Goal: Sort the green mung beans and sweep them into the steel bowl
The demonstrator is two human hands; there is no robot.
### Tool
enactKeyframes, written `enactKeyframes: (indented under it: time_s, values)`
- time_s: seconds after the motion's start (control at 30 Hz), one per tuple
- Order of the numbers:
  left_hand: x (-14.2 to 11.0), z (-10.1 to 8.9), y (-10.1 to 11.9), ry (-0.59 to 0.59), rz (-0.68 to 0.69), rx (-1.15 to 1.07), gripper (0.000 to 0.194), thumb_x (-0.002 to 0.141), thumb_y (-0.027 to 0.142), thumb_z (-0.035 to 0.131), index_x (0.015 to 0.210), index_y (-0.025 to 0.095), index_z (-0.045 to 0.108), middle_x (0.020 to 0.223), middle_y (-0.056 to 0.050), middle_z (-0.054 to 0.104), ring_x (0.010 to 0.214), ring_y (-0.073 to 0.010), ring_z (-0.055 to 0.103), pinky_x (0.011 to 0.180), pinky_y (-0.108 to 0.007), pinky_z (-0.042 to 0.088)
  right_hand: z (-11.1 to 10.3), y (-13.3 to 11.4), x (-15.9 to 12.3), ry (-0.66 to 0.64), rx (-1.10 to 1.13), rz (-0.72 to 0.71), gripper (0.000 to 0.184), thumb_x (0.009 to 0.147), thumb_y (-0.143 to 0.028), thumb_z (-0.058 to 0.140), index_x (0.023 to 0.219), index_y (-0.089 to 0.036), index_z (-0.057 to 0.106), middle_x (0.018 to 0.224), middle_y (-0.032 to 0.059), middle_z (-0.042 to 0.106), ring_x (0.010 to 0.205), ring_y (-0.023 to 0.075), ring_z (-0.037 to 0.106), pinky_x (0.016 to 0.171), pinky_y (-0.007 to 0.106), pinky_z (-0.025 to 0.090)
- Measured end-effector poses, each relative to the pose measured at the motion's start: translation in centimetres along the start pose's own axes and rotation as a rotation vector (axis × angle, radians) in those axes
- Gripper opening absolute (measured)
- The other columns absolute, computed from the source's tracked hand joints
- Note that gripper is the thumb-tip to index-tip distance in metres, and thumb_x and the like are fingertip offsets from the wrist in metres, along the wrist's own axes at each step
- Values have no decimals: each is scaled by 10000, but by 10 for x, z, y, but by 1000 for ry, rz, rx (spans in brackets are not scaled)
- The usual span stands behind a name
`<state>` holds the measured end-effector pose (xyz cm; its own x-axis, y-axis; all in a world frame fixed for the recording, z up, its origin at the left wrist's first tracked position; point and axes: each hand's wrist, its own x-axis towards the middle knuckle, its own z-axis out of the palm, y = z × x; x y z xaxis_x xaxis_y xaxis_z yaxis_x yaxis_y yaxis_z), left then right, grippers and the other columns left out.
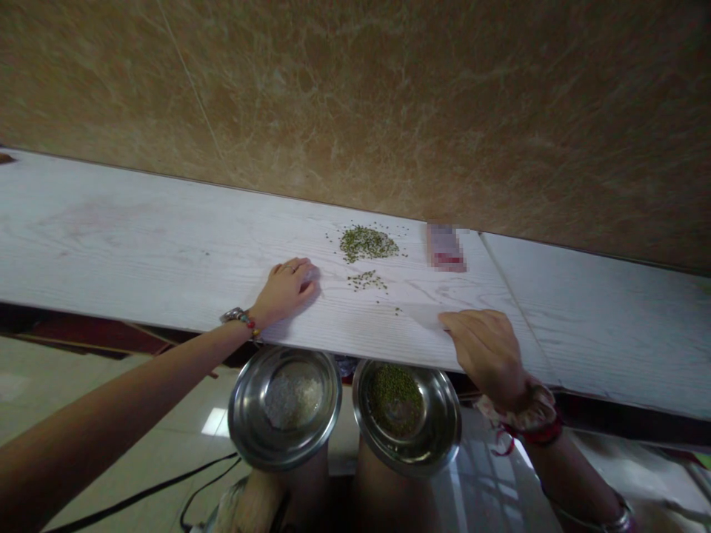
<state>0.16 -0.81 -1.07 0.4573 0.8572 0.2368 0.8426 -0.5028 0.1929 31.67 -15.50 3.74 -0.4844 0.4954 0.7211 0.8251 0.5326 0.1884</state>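
Observation:
A pile of green mung beans point(366, 243) lies on the white wood-grain table, with a few pale grains at its right side. A smaller scatter of mung beans point(367, 280) lies just in front of it. My left hand point(289, 285) rests palm down on the table left of the beans, thumb apart from the fingers, nothing visible in it. Over the table's front edge, to the right, my right hand point(483, 344) has its fingers curled together. Anything inside them is hidden. Below stand two steel bowls: one point(238, 422) contains white grains, the other point(452, 437) mung beans.
A blurred-out flat object point(444, 248) lies at the back right of the table. Behind rises a brown marbled wall point(355, 96). Both bowls sit over my legs at the table's front edge point(183, 320). A black cable point(149, 492) crosses the floor at lower left.

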Motion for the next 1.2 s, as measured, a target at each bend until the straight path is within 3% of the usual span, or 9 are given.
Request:
enactKeyframes:
  time_s: [0.17, 0.43, 0.63, 0.87, 1.2]
  values:
    - [0, 0, 0, 7, 1, 3, 402, 868, 321, 400, 1172, 144, 595, 1324, -143, 554, 1243, -285, 484, 1036, -468, 370, -2, -7, -1, -35, 18, -25, 246, 867, -40, 468, 1007, -171, 621, 818, 36, 726, 767, 162, 636, 726, 322, 445]
    - [0, -1, 1, 6, -2, 11, 398, 870, 309, 400, 1173, 143, 598, 1319, -145, 557, 1236, -283, 488, 1036, -459, 368, -19, -13, -13, -55, 75, 7, 363, 840, -14, 476, 1131, -184, 610, 866, 35, 733, 805, 170, 652, 768, 334, 459]
    - [0, 1, -1, 12, -5, -14, 395, 860, 305, 413, 1166, 143, 605, 1319, -150, 553, 1221, -296, 496, 1036, -476, 364, -13, -6, -9, 1, 53, 42, 372, 821, -13, 508, 1118, -204, 626, 826, 27, 731, 771, 168, 653, 736, 323, 459]
    - [0, 1, -1, 13, 3, 6, 393, 862, 309, 412, 1168, 151, 600, 1315, -137, 558, 1223, -281, 493, 1037, -465, 372, -9, -6, -7, -41, 53, -8, 282, 841, -25, 488, 1036, -174, 625, 824, 37, 724, 778, 172, 639, 725, 327, 451]
    - [0, 1, -2, 12, -4, -15, 393, 855, 303, 416, 1170, 158, 600, 1322, -135, 553, 1224, -285, 492, 1042, -477, 364, 5, 9, -4, -5, -30, 30, 364, 843, -27, 488, 1120, -208, 638, 840, 18, 733, 803, 160, 640, 769, 322, 430]
